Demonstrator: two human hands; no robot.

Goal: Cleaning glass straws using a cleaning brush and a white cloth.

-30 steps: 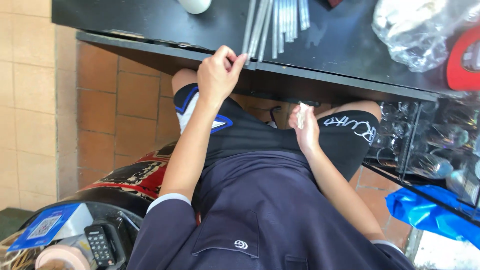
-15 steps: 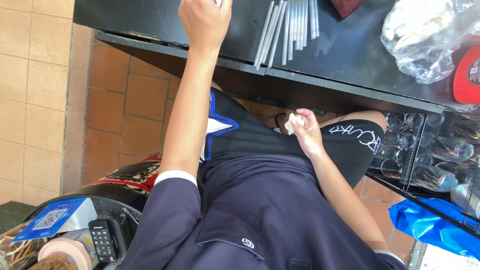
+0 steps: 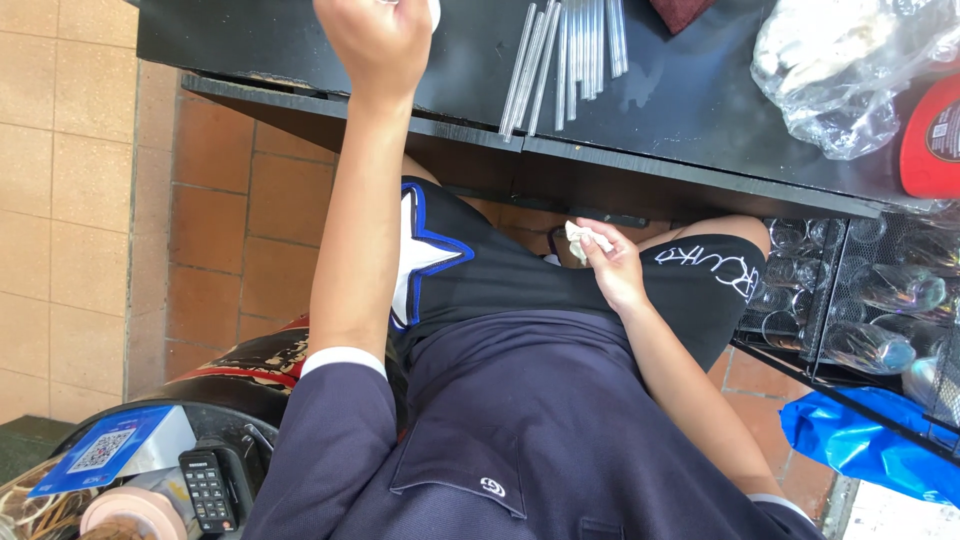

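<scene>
— Where are your hands?

— My right hand (image 3: 612,268) is low, over my lap, and its fingers pinch a small white crumpled piece (image 3: 580,238), maybe tissue; I am not sure. My left hand (image 3: 375,38) is up, over the black counter (image 3: 700,110).

— Is the left one closed?

— The fingers curl, but the frame cuts them, so I cannot tell.

— What lies near it?

— The clear straws (image 3: 565,60), just to its right, their long axis pointing away from me. My left hand is nearer to them.

— Anything changed?

— Half a second ago my left hand was lower on the counter; the right one is almost the same.
</scene>
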